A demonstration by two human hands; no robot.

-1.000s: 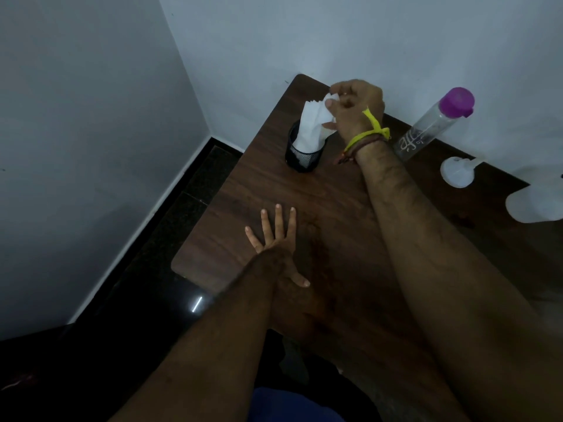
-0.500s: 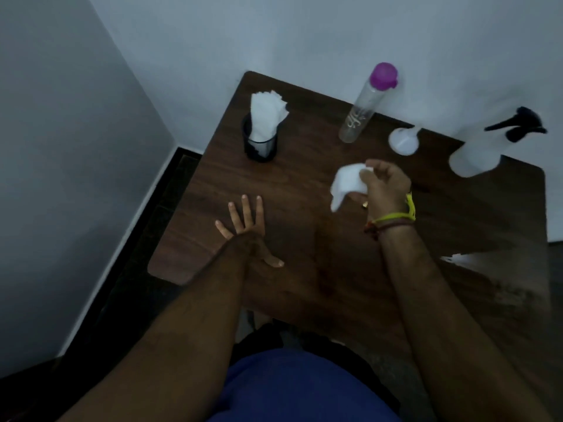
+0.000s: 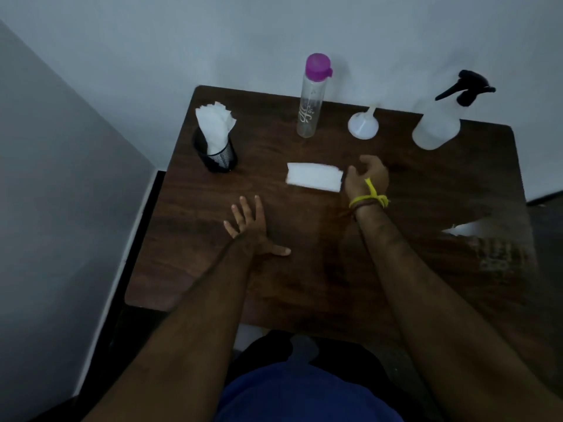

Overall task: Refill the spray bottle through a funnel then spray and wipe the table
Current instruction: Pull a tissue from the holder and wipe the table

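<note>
On the table, mid-surface: tissue now laid flat, earlier held raised | right hand at its right edge, fingers' grip cannot be told | left hand kept flat, fingers released | spray bottle far right.

You've got 1 spray bottle, 1 funnel, 1 clear water bottle along the far edge. 1 tissue holder far left, 1 loose tissue mid-table. 2 hands: left hand, right hand.
</note>
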